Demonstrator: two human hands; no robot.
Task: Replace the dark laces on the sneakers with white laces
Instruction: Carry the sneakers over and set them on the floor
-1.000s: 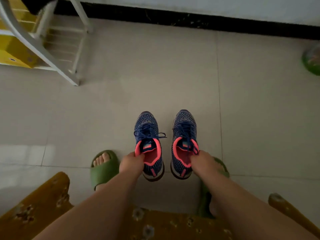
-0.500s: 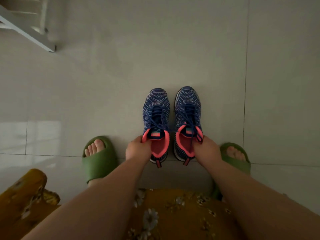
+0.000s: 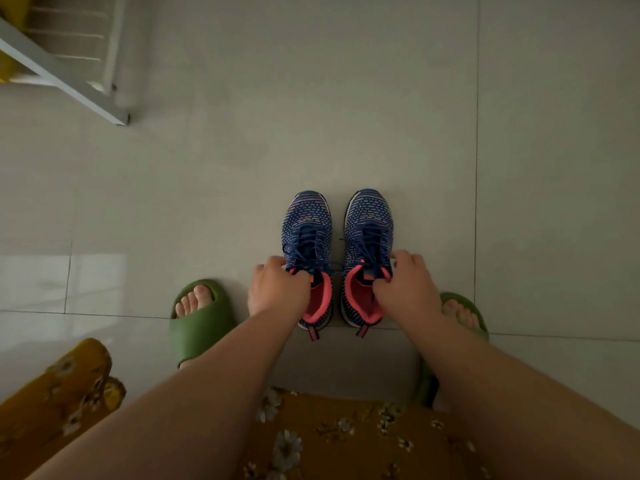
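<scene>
Here, two blue knit sneakers stand side by side on the pale tiled floor [image 3: 311, 116], toes pointing away from the person, their inner sides nearly touching. The left sneaker [image 3: 306, 223] and the right sneaker [image 3: 369, 220] both carry dark blue laces [image 3: 308, 242], threaded through the eyelets; pink linings show at both openings. The left hand [image 3: 277, 289] grips the collar of the left sneaker at its outer edge, fingers curled over the rim. The right hand [image 3: 407, 287] grasps the right sneaker at the tongue and outer collar, fingers curled; in the dim light it appears to pinch the tongue, but this cannot be confirmed. A foot in a green slide sandal [image 3: 201, 320] rests on each side of the pair. A white frame [image 3: 65, 81] occupies the upper left corner.
</scene>
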